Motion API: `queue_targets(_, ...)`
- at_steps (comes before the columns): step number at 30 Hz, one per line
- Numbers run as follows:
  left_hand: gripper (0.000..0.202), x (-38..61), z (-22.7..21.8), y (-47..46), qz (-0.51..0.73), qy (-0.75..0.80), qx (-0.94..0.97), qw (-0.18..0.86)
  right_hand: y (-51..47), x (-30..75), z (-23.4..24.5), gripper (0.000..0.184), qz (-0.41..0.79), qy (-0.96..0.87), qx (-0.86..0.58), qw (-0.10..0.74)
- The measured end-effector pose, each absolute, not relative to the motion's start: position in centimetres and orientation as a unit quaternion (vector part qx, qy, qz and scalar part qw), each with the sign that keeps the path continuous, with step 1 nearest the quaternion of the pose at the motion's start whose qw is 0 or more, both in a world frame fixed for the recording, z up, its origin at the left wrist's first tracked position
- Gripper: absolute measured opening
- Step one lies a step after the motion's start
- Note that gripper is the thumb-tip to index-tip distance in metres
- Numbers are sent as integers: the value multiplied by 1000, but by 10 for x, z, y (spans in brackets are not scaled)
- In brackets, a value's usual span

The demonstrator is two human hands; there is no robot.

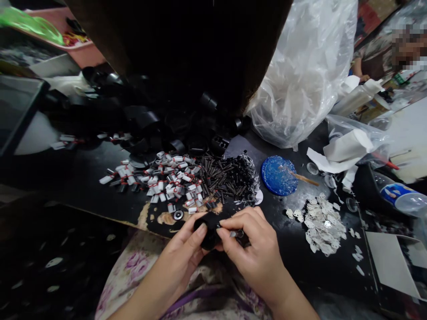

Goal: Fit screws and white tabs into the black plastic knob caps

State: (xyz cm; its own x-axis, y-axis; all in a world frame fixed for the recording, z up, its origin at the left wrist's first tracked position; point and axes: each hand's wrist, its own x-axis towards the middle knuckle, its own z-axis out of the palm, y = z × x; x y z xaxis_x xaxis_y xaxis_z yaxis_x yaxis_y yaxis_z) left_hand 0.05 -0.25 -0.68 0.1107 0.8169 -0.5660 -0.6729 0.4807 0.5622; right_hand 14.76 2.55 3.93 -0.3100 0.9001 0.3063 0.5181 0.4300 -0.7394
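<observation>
At the table's front edge my left hand (188,244) is closed around a black cylindrical plastic part (210,231). My right hand (251,240) meets it from the right, thumb and forefinger pinched at the part's side. A short shiny piece (236,233) shows under the right fingers; its kind is hard to make out. Just beyond the hands lie a small black ring with a pale centre (178,215), a heap of white and grey cylinders with red bands (173,178), and a pile of dark springs (216,173).
A blue lid of clear grease (276,175) holds a wooden stick (305,179). Flat whitish plates (325,226) are heaped at right. A dark open box (187,44) and a clear plastic bag (300,80) stand behind. Another person's arm (358,66) shows at far right.
</observation>
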Motion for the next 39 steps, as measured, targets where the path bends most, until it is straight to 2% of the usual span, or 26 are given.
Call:
queue_targets(7,18,1,-5,0,489,414,76,764,27,154,49,6,223,-812,-459,284)
queue_targets(9,19,-1,-5,0,487,421,78,761,27,155,50,7,270,-796,-476,259)
queue_targets(13,22,-11,-6,3,495,456,92,734,27,159,54,24,375,-736,-538,170)
queue_targets(19,26,-17,-10,3,490,470,125,723,32,163,62,28,427,-745,-499,117)
queue_targets(25,26,-23,-11,2,434,490,202,729,32,168,68,19,431,-739,-503,125)
queue_targets(27,28,-30,-11,3,418,510,295,691,30,173,69,17,479,-710,-500,126)
queue_targets(30,23,-43,-14,3,417,539,463,567,26,181,67,21,584,-642,-482,118)
queue_targets(32,23,-50,-17,3,415,523,544,508,22,185,66,21,607,-625,-475,121)
queue_targets(35,26,-54,-19,2,414,474,607,485,16,187,66,20,584,-639,-482,133)
queue_targets(39,21,-45,-12,-3,487,406,603,484,8,187,61,30,706,-547,-428,139)
